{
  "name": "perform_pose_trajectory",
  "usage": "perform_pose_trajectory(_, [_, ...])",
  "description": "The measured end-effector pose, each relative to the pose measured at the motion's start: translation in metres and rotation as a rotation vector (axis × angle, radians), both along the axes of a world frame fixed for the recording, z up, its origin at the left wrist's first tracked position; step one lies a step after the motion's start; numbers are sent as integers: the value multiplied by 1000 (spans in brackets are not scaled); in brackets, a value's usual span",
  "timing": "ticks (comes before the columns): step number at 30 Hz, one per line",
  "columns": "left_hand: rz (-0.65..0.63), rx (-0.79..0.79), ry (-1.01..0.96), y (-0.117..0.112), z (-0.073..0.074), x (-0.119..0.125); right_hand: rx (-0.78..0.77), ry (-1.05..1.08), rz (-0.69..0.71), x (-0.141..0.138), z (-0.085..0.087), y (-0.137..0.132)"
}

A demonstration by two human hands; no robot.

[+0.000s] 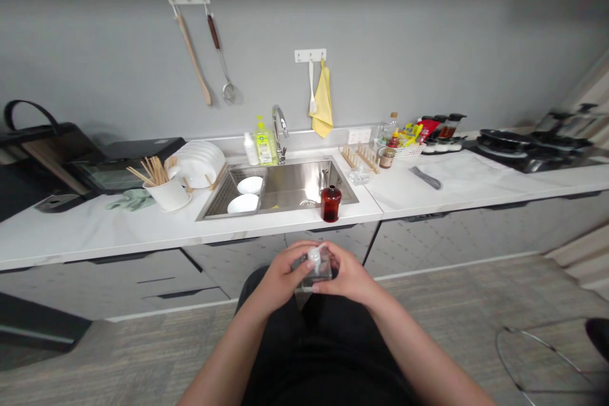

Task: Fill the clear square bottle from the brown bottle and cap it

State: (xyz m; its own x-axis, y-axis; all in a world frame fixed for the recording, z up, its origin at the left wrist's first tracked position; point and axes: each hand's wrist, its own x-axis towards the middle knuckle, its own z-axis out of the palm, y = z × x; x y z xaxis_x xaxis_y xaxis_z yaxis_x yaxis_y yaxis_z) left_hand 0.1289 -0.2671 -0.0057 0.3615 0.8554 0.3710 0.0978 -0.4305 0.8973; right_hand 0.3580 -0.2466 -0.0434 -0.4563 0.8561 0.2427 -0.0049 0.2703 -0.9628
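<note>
Between my two hands is a clear pump bottle (318, 276) with a white pump head, held in front of my body below the counter's edge. My left hand (284, 274) grips its left side, with the thumb close to the pump head. Around the right side of the bottle curl the fingers of my right hand (349, 274). Just beyond, an amber bottle (330, 204) without a cap stands upright on the sink's front right corner. Whether the clear bottle holds any liquid is hard to make out.
The steel sink (304, 181) has white bowls (244, 204) in a rack at its left. Green dish soap (264, 144) stands behind it by the faucet (280, 130). Plates (202, 162) and a chopstick holder (166, 193) are at left; pans (505, 138) lie far right.
</note>
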Motion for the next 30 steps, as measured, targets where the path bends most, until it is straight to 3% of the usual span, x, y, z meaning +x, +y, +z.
perform_pose_trajectory(4, [124, -42, -49, -4, -5, 9, 8, 11, -37, -4, 3, -10])
perform_pose_trajectory(9, [265, -142, -204, -2, -22, 26, 20, -9, -92, -8, 7, -17])
perform_pose_trajectory(15, [107, -128, -259, -5, -26, 18, 16, -26, -125, 0, 5, -12])
perform_pose_trajectory(20, [212, -103, -166, -2, -18, 15, 56, -92, -71, -2, 12, -15])
perform_pose_trajectory(27, [45, -85, -108, -12, -11, 6, 45, -114, -47, -2, 14, -15])
perform_pose_trajectory(30, [99, -98, -108, -9, -14, 0, 29, -127, -73, 2, 9, -12])
